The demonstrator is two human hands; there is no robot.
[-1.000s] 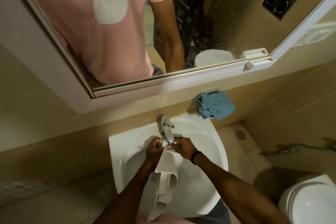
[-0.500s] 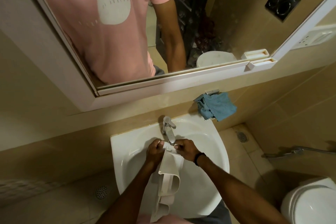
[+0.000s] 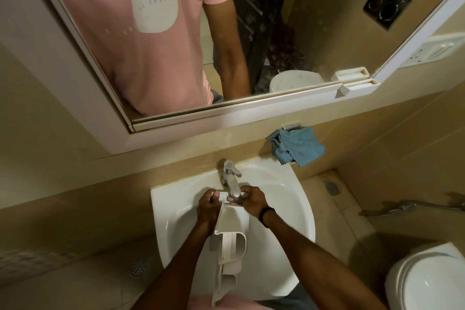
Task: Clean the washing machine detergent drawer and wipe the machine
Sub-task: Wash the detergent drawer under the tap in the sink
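I judge this the rinse: my left hand [image 3: 210, 205] and right hand [image 3: 253, 200] grip the detergent drawer [image 3: 232, 229] under the tap [image 3: 232, 184]; next, flush its compartments.

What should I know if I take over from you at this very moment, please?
Left grip and right grip both hold the far end of the detergent drawer under the faucet, over the sink.
Water flow: cannot tell.
Blue cloth hangs on the wall holder.
Done: drawer is out of the machine.
Left: finish rinsing, refit it, wipe the machine.
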